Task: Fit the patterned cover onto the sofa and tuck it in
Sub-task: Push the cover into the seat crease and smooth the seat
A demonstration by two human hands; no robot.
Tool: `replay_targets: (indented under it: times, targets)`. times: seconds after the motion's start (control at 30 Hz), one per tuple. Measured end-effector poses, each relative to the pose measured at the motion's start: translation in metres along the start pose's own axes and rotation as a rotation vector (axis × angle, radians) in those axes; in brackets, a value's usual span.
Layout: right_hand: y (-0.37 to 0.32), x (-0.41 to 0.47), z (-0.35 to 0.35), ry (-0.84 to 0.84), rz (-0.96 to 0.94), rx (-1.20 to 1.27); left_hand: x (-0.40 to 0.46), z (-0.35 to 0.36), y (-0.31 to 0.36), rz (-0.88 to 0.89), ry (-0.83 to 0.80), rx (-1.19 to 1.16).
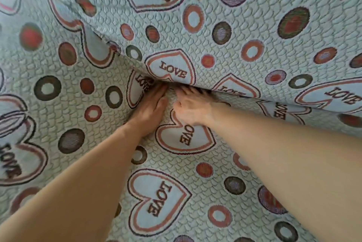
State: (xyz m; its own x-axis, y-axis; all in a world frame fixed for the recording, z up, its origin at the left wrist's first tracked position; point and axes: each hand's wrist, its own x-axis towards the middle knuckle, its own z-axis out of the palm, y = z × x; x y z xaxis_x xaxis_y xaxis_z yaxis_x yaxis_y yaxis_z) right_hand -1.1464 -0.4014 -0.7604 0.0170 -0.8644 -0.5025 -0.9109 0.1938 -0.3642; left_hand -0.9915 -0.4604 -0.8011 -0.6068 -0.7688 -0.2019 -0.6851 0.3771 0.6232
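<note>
Fingertips of both hands are hidden — pushed into the crease where the seat meets the backrest, near the middle of the sofa. Left hand (150, 108) lies flat with fingers straight, pressing the patterned cover (244, 31) into the gap. Right hand (191, 108) also pushes in, fingers extended, tips out of sight under the overhanging fold. Two bare forearms come in from the lower edge. Cover drapes over seat and backrest alike, so no sofa surface shows — pale quilted fabric with LOVE hearts and rings. Dark blurred shape at the top left corner, can't identify.
</note>
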Motion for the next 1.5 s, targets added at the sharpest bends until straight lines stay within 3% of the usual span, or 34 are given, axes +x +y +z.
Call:
replay_targets:
  times: [0.23, 0.37, 0.53, 0.8, 1.17, 1.37, 1.5]
  targets:
    - [-0.001, 0.003, 0.007, 0.066, 0.029, -0.032, 0.002, 0.001, -0.005, 0.065, 0.014, 0.013]
    - [-0.009, -0.015, 0.011, 0.143, 0.024, -0.140, -0.029, 0.005, 0.006, 0.112, 0.126, 0.067]
    - [-0.039, -0.056, 0.024, 0.019, -0.076, -0.228, -0.121, 0.014, 0.015, 0.163, 0.181, 0.009]
    - [-0.095, -0.096, 0.058, -0.098, -0.310, -0.401, -0.235, 0.025, 0.016, 0.021, 0.181, 0.022]
    - [-0.107, -0.076, 0.077, -0.124, -0.268, -0.496, -0.236, 0.035, -0.012, -0.040, 0.140, -0.037]
    - [-0.110, -0.079, 0.072, -0.089, -0.300, -0.495, -0.240, 0.035, -0.002, -0.104, 0.221, 0.011]
    - [-0.098, -0.119, 0.086, -0.022, -0.354, -0.532, -0.290, 0.049, 0.023, -0.175, 0.325, 0.130]
